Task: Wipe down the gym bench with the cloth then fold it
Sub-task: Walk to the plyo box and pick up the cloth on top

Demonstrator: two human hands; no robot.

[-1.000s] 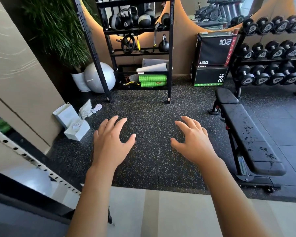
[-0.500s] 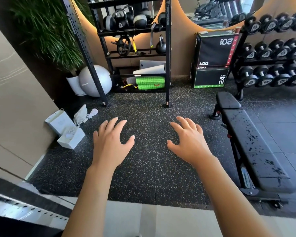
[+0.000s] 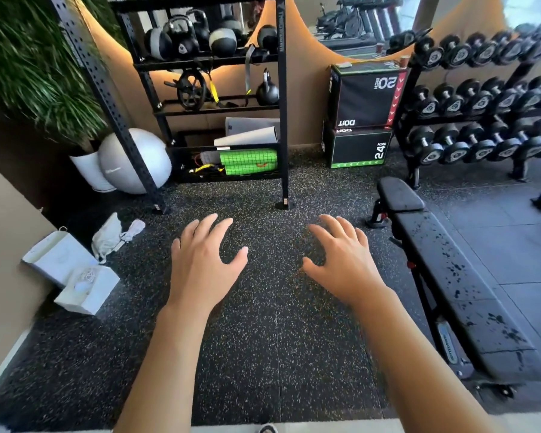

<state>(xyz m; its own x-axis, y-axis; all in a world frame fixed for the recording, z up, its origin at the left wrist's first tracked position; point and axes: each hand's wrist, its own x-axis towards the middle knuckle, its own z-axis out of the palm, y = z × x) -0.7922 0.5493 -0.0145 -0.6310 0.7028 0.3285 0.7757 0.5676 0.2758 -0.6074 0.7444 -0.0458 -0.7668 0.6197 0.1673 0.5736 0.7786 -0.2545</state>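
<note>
The gym bench [image 3: 450,276] stands on the rubber floor [image 3: 263,339] to the person's right, its long padded surface running away from the camera toward the dumbbell rack [image 3: 481,98], and its top is speckled with dark wet-looking spots, which is likely why it needs wiping. The bench sits out in the open with floor along its near side, so a person can reach along its length from where the camera stands. A pale, crumpled piece of fabric [image 3: 116,235] lies on the floor to the left, just beside two white boxes [image 3: 72,276] near the wall; it may be the cloth for the task, though from here I cannot tell for sure. It is well apart from the bench, across the open floor from it. Both hands are held out in front over that floor, palms down, between the fabric and the bench. The left hand [image 3: 203,264] has its fingers straight and slightly spread, thumb out to the side, and it touches nothing. The right hand [image 3: 341,264] is likewise spread, fingers gently bent at the knuckles, holding nothing and clear of the bench beside it. By my reading, no wiping has begun, and fetching the cloth comes first.
</note>
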